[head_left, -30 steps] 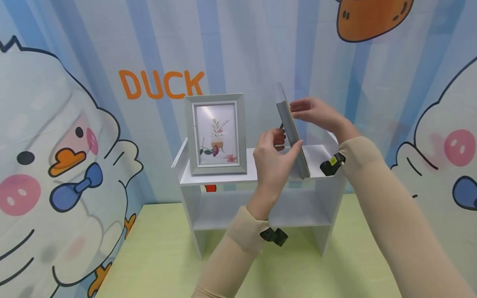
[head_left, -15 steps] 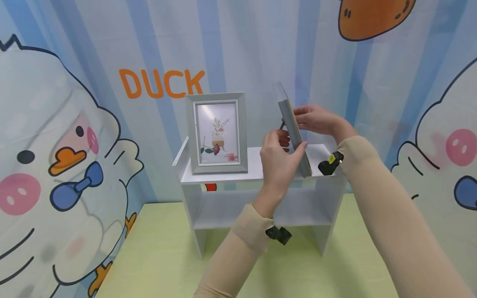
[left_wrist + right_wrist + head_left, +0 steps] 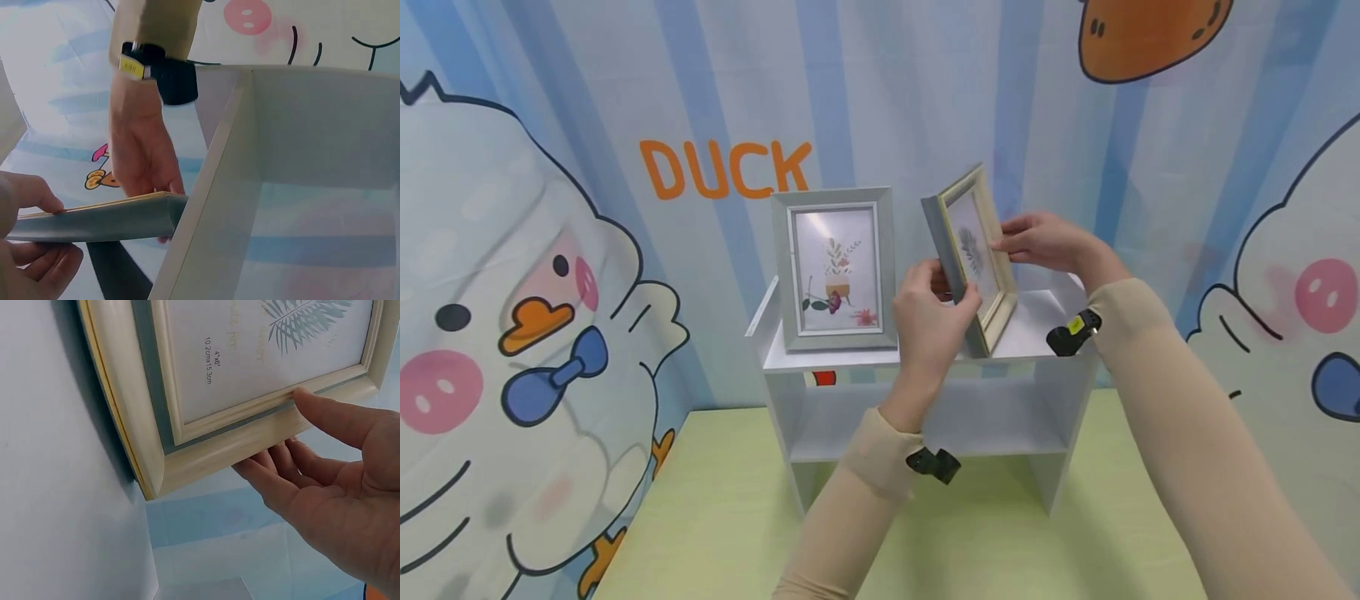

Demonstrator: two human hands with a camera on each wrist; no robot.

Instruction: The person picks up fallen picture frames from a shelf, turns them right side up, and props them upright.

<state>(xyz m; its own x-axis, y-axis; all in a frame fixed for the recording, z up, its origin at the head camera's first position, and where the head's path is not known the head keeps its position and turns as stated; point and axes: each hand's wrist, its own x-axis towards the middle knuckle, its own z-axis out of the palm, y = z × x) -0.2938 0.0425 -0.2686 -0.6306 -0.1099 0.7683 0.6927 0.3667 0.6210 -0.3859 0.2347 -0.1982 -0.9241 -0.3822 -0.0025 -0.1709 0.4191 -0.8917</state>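
Note:
Both my hands hold a cream picture frame [image 3: 972, 229] with a leaf print, upright and turned at an angle on the right part of the white shelf unit [image 3: 928, 417]. My left hand [image 3: 928, 321] pinches its left side, thumb at the front and fingers behind. Its right side is gripped by my right hand [image 3: 1052, 242], with the thumb [image 3: 331, 412] on the front border and fingers behind. The left wrist view shows the frame's grey edge [image 3: 112, 226] and a dark stand [image 3: 119, 272] behind it. Its bottom edge meets or nearly meets the white top board.
A grey-green picture frame [image 3: 886, 275] with a flower print stands on the left of the top board. Low side panels [image 3: 763, 312] border the board. The unit stands on a pale green surface [image 3: 730, 500], before a striped duck curtain [image 3: 917, 100].
The cream frame has turned from nearly edge-on to show its front, its near edge swinging left. My left hand moved left with it. The right thumb now shows on the front.

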